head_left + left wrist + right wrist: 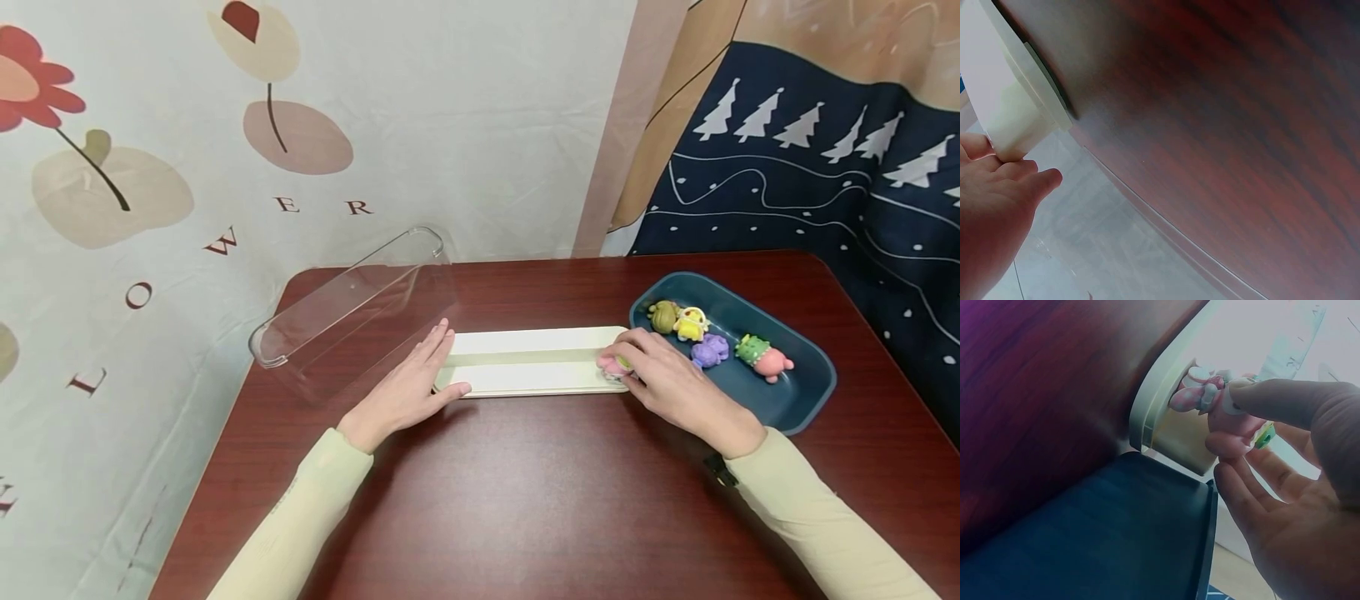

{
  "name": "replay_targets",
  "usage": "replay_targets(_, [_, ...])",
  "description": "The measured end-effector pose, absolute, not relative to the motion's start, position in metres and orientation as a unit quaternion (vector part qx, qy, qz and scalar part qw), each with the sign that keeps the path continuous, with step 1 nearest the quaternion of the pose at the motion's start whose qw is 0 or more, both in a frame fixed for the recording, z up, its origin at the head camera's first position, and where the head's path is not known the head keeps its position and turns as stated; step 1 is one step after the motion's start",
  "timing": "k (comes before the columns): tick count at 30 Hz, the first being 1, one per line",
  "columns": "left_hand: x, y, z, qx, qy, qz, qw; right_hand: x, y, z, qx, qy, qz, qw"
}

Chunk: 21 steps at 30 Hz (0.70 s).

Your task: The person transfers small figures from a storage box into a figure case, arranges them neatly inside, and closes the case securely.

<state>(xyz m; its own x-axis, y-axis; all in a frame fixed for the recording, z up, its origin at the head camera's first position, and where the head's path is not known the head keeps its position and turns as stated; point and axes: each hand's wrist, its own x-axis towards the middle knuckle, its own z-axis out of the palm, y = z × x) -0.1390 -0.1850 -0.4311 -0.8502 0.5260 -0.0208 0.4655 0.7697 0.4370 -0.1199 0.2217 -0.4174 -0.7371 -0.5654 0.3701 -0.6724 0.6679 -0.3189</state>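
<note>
A long cream stepped base (pixel 532 380) lies across the middle of the table. At its right end my right hand (pixel 678 385) pinches a small pink figurine (pixel 1235 425) between thumb and fingers, low over the lower step. In the right wrist view the figurine has pink-and-white checked parts and a bit of green. My left hand (pixel 405 390) rests against the base's left end, fingers straight and thumb along the front corner. The left wrist view shows those fingertips (pixel 1025 165) touching the end of the base.
Right of the base stands a dark blue tray (pixel 813 400) with several figurines inside: an olive one (pixel 663 317), a yellow one (pixel 691 324), a purple one (pixel 709 351) and a green-and-pink one (pixel 765 359). A clear plastic cover (pixel 348 287) lies at the back left.
</note>
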Motion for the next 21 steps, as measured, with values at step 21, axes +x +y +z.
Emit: replay_targets(21, [-0.138,-0.185,-0.431,0.261,0.939,0.213,0.075,-0.110,0.230,-0.400,0.279,-0.930,0.228,0.070])
